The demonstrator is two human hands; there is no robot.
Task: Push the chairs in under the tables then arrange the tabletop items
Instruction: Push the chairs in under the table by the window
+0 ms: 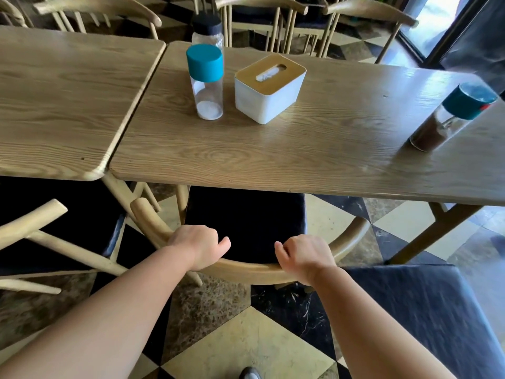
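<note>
head view
left hand (197, 246): mine, curled over the chair's (247, 268) curved wooden back rail
right hand (305, 257): same, wrapped on that rail, further right
chair: black seat partly under the table (273, 157)
tabletop: tissue box (269, 87) just beside a teal-capped jar (206, 82); brown spice jar (451, 117) way off right

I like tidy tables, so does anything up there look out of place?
Yes: the brown-filled jar stands alone near the table's right end, far from the white-filled jar and tissue box grouped together.

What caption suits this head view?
Both hands grip a chair's curved backrest at a wooden table.
</note>
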